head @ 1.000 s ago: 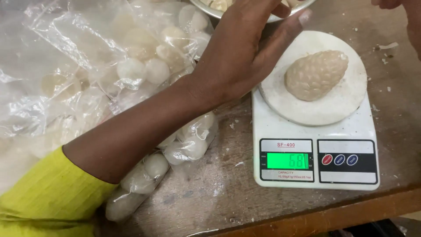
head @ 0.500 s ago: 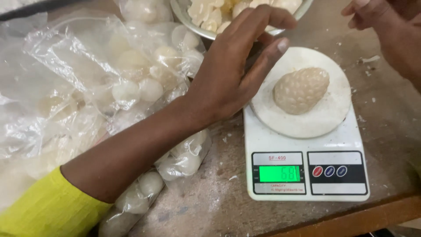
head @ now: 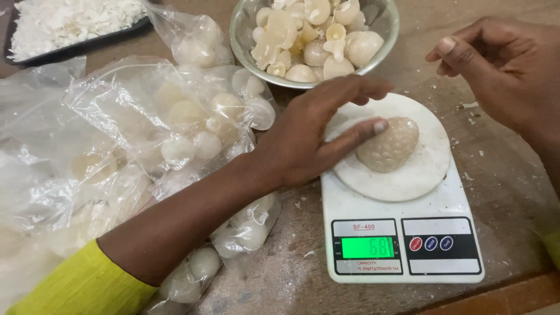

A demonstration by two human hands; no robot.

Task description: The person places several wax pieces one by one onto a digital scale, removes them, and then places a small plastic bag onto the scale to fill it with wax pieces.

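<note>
A pale, bumpy, egg-shaped lump (head: 389,144) lies on the round white platter of a white kitchen scale (head: 402,233) whose green display is lit. My left hand (head: 309,137) reaches across from the left with fingers spread, one fingertip touching the lump's left side and the others resting at the platter's edge. My right hand (head: 504,70) hovers above the table to the right of the scale, fingers loosely curled, holding nothing. A steel bowl (head: 245,35) of pale rounded pieces stands just behind the scale.
Clear plastic bags (head: 146,134) of white round balls cover the table's left half, some lying under my left forearm. A dark tray (head: 70,44) of white shreds sits at the far left corner. White crumbs dot the wooden table (head: 501,192) around the scale.
The view has shifted so the bowl and tray show. My left hand came down to touch the lump on the scale. My right hand has come further into view at the right.
</note>
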